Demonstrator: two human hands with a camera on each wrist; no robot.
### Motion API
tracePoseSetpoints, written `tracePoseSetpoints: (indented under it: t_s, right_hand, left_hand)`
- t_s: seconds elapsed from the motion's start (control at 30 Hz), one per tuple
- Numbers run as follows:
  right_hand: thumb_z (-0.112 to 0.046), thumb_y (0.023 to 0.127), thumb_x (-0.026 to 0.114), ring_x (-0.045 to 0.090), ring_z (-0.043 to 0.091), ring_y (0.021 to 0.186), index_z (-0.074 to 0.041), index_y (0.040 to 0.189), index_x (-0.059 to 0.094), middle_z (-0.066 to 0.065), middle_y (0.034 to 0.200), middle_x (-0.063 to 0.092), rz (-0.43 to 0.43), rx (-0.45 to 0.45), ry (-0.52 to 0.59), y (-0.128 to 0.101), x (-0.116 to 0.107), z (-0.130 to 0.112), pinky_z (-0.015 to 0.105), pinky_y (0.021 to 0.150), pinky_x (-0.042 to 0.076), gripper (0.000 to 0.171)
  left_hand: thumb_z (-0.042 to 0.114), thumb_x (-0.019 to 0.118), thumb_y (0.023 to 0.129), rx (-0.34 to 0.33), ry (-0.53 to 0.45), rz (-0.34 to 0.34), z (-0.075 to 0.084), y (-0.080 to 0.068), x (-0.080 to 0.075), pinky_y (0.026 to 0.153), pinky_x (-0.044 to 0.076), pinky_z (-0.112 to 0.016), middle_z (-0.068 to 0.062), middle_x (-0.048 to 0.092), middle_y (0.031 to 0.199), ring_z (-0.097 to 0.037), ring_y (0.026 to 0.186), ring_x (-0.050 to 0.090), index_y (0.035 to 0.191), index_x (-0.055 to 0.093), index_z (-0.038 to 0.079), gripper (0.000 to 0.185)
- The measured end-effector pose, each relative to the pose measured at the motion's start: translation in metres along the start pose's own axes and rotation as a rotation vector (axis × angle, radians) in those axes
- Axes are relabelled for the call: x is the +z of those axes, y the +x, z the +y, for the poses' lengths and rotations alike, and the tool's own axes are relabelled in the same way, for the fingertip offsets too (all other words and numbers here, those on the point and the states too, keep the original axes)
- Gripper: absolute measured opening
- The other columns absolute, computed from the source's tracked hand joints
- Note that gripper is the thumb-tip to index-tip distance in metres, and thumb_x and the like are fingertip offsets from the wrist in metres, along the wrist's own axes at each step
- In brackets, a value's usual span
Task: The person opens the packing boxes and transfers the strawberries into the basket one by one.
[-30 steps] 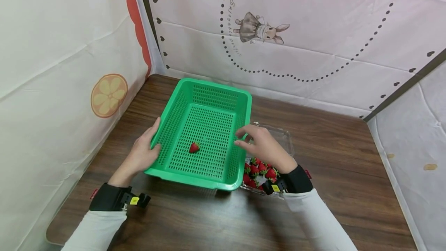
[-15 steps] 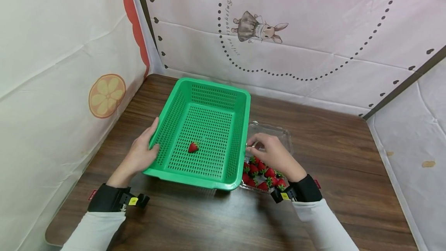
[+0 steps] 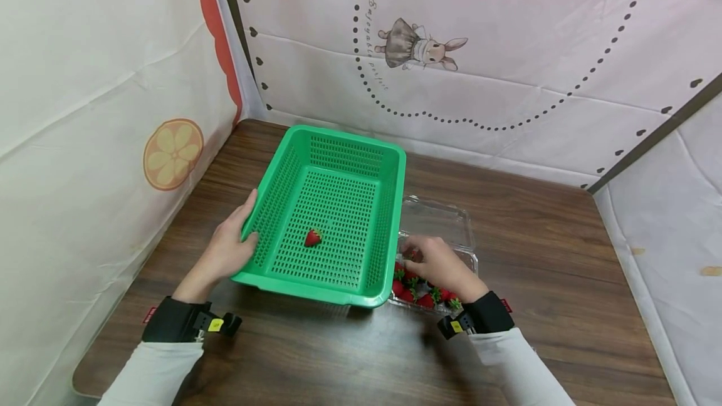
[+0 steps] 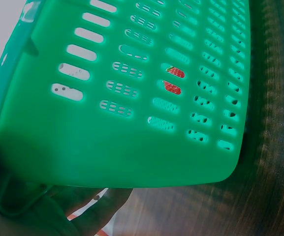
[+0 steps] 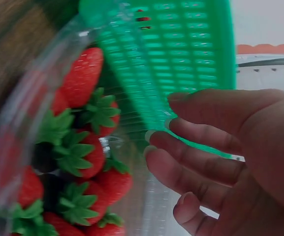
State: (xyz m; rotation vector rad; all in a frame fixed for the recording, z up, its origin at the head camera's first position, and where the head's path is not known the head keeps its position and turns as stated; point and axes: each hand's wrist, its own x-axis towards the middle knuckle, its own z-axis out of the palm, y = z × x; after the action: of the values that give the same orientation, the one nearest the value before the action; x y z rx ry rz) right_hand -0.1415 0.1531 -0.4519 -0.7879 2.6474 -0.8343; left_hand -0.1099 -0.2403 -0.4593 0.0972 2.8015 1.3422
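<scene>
A green perforated basket (image 3: 338, 208) sits tilted on the table, one strawberry (image 3: 313, 238) on its floor. My left hand (image 3: 227, 248) grips the basket's left rim, thumb on top; in the left wrist view its fingers (image 4: 105, 209) show dimly below the basket wall. To the right stands a clear plastic clamshell box (image 3: 476, 263) with several strawberries (image 5: 85, 152) in it, partly covered by my right hand (image 3: 439, 263). That hand hovers over the box with loosely bent fingers; the right wrist view shows nothing between thumb and fingers.
The box's clear lid (image 3: 439, 221) lies folded back behind it. Brown wooden table (image 3: 541, 255) extends to the right and front. White printed cloth walls (image 3: 507, 36) bound the back and both sides.
My right hand has moved from above the basket's right rim, right and down over the strawberry box. The left hand and basket have stayed nearly still.
</scene>
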Motion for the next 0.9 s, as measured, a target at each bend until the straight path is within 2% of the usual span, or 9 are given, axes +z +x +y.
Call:
tracePoseSetpoints:
  t_s: [0.17,0.23,0.43,0.6,0.9]
  right_hand:
    - [-0.013,0.090,0.065,0.060,0.008,0.070,-0.008,0.109,0.067,0.009,0.099,0.070,-0.016,0.012,-0.019,0.002,0.008,0.006,0.030,0.071,0.050,0.020]
    - [-0.013,0.089,0.066,0.058,0.006,0.070,-0.009,0.107,0.068,0.007,0.096,0.070,-0.025,0.002,-0.030,0.003,0.011,0.007,0.029,0.070,0.049,0.018]
    - [-0.015,0.088,0.068,0.057,0.007,0.072,-0.012,0.104,0.067,0.002,0.089,0.067,-0.059,0.000,-0.057,0.006,0.018,0.009,0.028,0.067,0.046,0.016]
    - [-0.015,0.088,0.069,0.056,0.007,0.069,-0.014,0.107,0.066,0.002,0.090,0.066,-0.071,0.011,-0.088,0.009,0.021,0.008,0.029,0.065,0.044,0.020]
    - [-0.017,0.084,0.074,0.054,0.006,0.065,-0.017,0.101,0.064,-0.001,0.080,0.062,-0.055,0.003,-0.135,0.011,0.023,0.006,0.028,0.061,0.042,0.019]
  left_hand:
    - [-0.003,0.042,0.095,-0.002,0.000,0.000,0.000,0.000,0.000,0.095,0.036,-0.055,-0.023,0.019,0.159,-0.040,0.128,0.038,0.156,-0.002,0.029,0.082]
    - [-0.003,0.042,0.095,-0.002,-0.002,-0.002,0.000,0.000,0.000,0.096,0.036,-0.055,-0.023,0.019,0.159,-0.040,0.129,0.037,0.155,-0.002,0.030,0.082]
    - [-0.003,0.042,0.095,-0.002,-0.007,-0.005,-0.001,0.000,0.000,0.096,0.035,-0.055,-0.022,0.019,0.159,-0.039,0.131,0.035,0.155,-0.002,0.030,0.082]
    - [-0.003,0.042,0.094,0.001,-0.009,-0.006,-0.001,0.000,0.000,0.097,0.034,-0.055,-0.022,0.018,0.159,-0.039,0.132,0.035,0.155,-0.002,0.030,0.083]
    - [-0.003,0.043,0.094,0.005,-0.007,0.002,-0.002,0.000,0.000,0.099,0.033,-0.056,-0.022,0.019,0.159,-0.040,0.134,0.033,0.155,-0.001,0.030,0.083]
